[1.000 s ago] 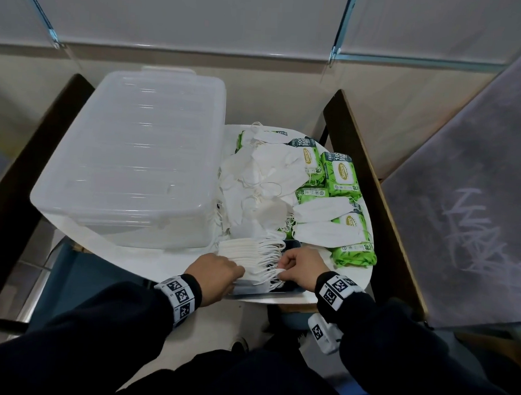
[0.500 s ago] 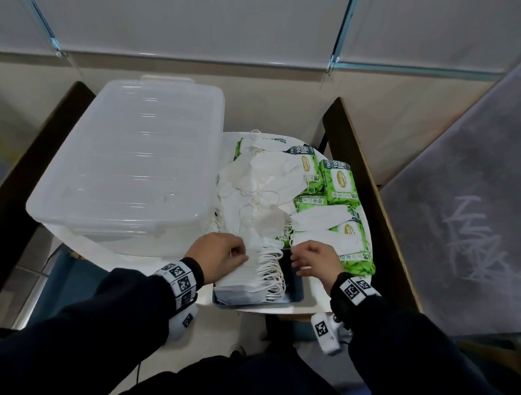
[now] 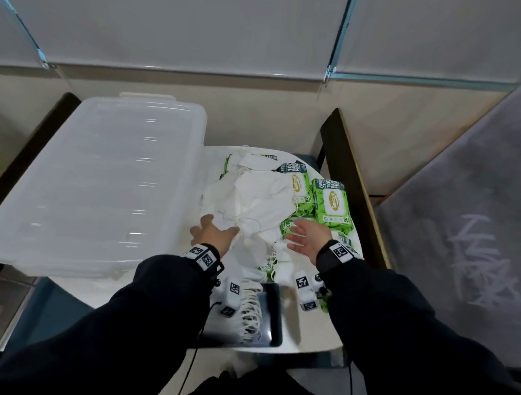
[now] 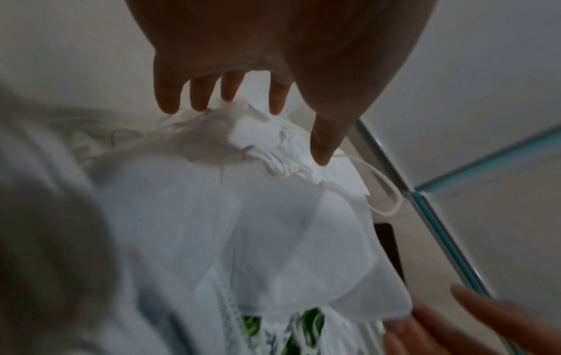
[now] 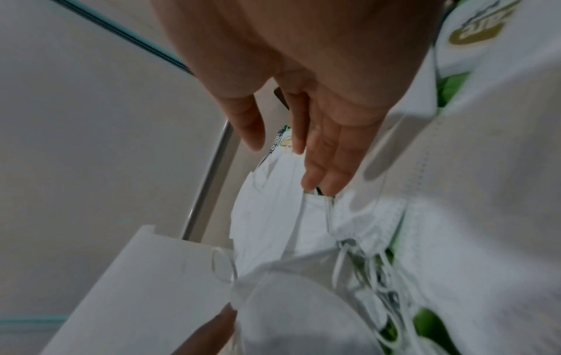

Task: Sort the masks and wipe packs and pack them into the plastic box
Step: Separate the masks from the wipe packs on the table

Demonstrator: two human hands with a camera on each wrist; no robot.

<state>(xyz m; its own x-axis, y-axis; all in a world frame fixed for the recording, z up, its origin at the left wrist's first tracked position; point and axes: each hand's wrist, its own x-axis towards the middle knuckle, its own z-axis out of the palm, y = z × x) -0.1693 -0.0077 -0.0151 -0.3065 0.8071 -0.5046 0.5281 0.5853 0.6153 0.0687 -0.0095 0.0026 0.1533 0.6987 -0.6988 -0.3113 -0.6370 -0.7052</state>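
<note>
**Both hands spread at the mask heap, nothing picked up**

While the box (image 3: pixel 95 187) sits lid-on at the left of the white worktop (image 3: pixel 307 327), both hands are at a loose pile of white masks (image 3: pixel 253 203) in the middle. Left hand (image 3: pixel 213 232) has its fingers spread flat, tips touching the pile's near-left edge — the left wrist view shows them straight, gripping nothing. Right hand (image 3: pixel 306 236) is palm-up on the pile's right side, fingers straight and together, empty as well.

Green wipe packs (image 3: pixel 330 206) lie right of the pile and partly under it, some mostly buried under masks. Closer to the body there's a dark tray (image 3: pixel 273 314) with a neat stack of masks (image 3: pixel 249 313) in it, ear loops fanned toward the right — partly hidden behind the left sleeve.
</note>
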